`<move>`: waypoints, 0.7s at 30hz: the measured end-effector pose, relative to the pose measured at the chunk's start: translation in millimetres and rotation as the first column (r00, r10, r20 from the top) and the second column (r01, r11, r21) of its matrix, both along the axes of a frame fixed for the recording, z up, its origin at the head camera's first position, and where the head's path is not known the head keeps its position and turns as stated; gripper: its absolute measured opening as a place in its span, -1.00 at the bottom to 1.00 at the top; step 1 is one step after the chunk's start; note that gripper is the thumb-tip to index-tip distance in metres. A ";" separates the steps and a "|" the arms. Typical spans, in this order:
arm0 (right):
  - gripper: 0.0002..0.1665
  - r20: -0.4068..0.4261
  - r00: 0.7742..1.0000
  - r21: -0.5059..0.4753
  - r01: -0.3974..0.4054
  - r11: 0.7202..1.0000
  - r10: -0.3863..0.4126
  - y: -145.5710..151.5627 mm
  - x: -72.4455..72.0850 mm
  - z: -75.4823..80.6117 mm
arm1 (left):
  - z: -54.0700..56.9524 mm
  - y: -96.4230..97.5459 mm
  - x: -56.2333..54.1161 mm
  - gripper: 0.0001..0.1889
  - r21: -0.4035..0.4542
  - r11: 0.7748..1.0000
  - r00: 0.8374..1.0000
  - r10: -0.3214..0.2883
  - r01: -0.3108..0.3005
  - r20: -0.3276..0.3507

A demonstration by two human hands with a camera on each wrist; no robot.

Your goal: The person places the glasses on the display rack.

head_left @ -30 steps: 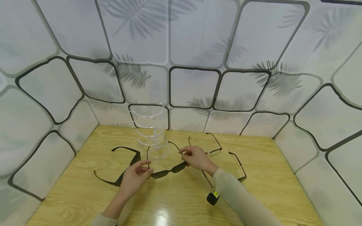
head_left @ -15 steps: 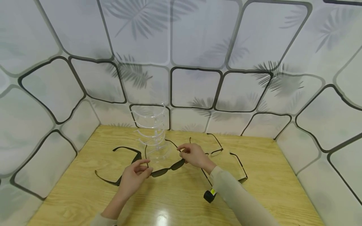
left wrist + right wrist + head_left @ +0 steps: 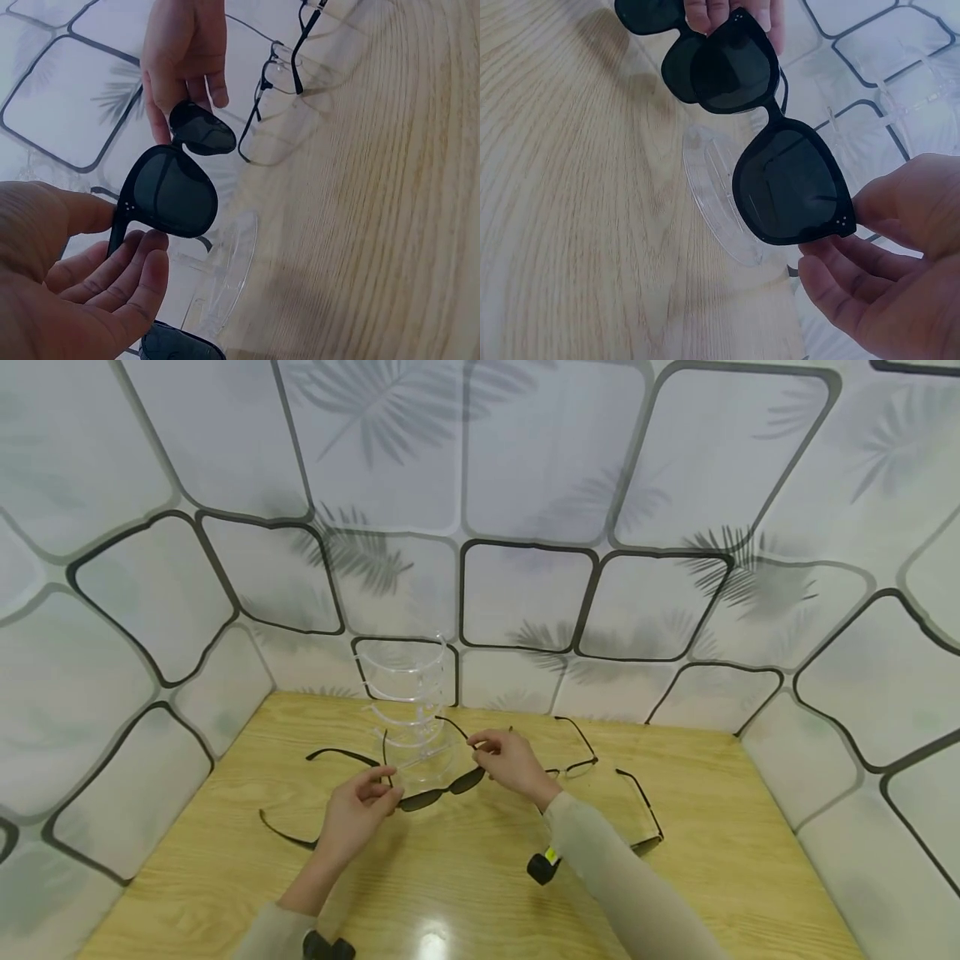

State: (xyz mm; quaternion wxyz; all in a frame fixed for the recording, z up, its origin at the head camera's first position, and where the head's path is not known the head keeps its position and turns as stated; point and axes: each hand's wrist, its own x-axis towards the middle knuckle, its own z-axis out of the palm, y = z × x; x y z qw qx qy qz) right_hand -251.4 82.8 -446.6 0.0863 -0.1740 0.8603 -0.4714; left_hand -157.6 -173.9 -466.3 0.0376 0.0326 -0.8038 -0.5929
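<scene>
Both hands hold one pair of black sunglasses (image 3: 442,790) with dark lenses, its temples unfolded and pointing toward the back. My left hand (image 3: 356,810) pinches it at the left hinge corner, and my right hand (image 3: 515,765) grips the right corner. In the right wrist view the lens front (image 3: 791,184) shows small light dots near the corner. Just behind the sunglasses stands a clear plastic display stand (image 3: 408,693) with several curved tiers. A second pair of dark sunglasses (image 3: 341,756) lies left of it, partly hidden by my left hand.
To the right lie thin-framed glasses (image 3: 581,766) near the back and another dark-lensed pair (image 3: 647,843) partly behind my right sleeve. The wooden table (image 3: 720,877) meets patterned cloth walls (image 3: 525,602) at the back and sides.
Both hands have lifted the sunglasses slightly up and toward the clear stand, keeping hold at both corners. The camera view has shifted a little.
</scene>
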 end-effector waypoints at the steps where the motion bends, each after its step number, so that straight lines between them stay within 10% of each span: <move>1: -0.67 -0.008 1.000 0.000 0.008 1.000 -0.008 -1.2 -1.0 -0.3 | -0.5 -0.5 -1.6 -0.60 0.001 1.000 1.000 0.002 -0.002 -0.002; 21: -0.59 -0.013 0.997 -0.011 0.072 0.997 -0.072 -17.4 -21.3 -8.4 | 4.8 -2.1 -26.3 -0.48 0.011 1.000 1.000 -0.001 0.001 -0.005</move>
